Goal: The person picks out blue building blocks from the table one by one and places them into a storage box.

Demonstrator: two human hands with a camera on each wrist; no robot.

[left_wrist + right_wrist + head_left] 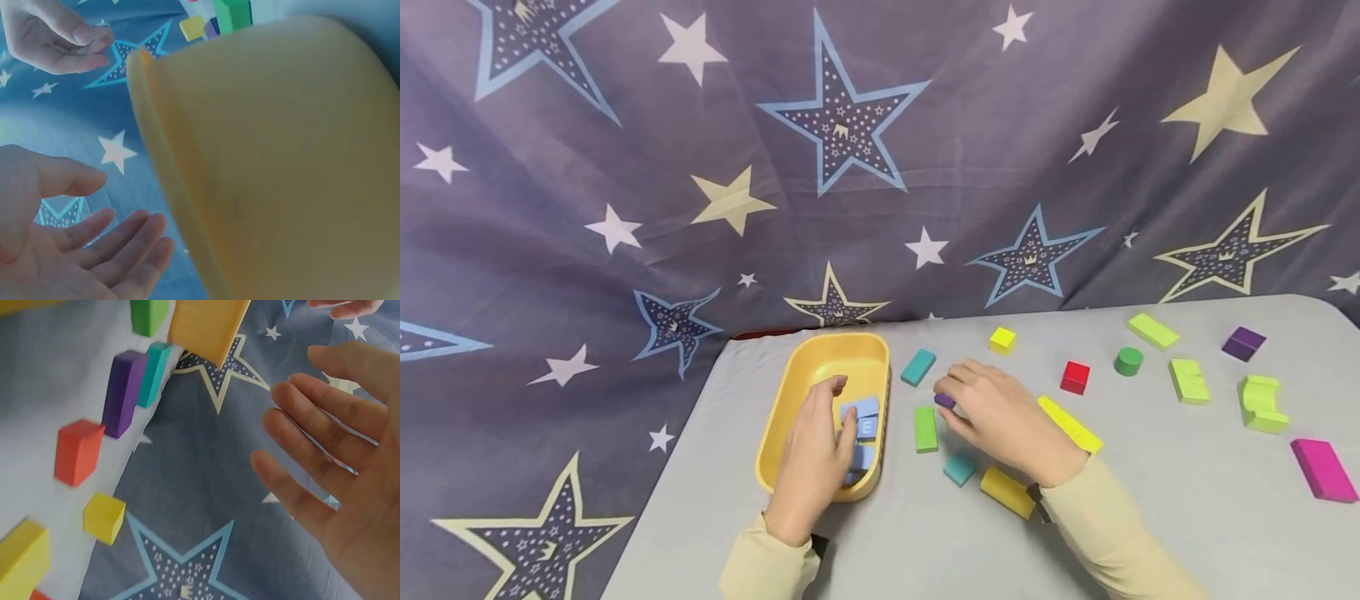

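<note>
My left hand (818, 454) hovers over a yellow plastic basket (801, 375), its fingers relaxed and holding nothing. Inside the basket lie several light blue blocks (867, 428), one marked with a letter E; the hand hides part of them. My right hand (1000, 412) hangs over a purple block (945, 402), which is partly covered by the hand in the head view. From the right wrist, that purple block (123, 394) shows on the table, apart from the loosely extended fingers (319, 444). Around it are a teal block (918, 367) and a green block (926, 429).
Close to the right wrist lie a dark yellow block (1007, 492), a teal piece (959, 468) and a long yellow block (1070, 423). Farther off are a red block (1075, 377), a green cylinder (1128, 361) and a magenta block (1324, 470). A starry cloth (970, 150) hangs behind the table.
</note>
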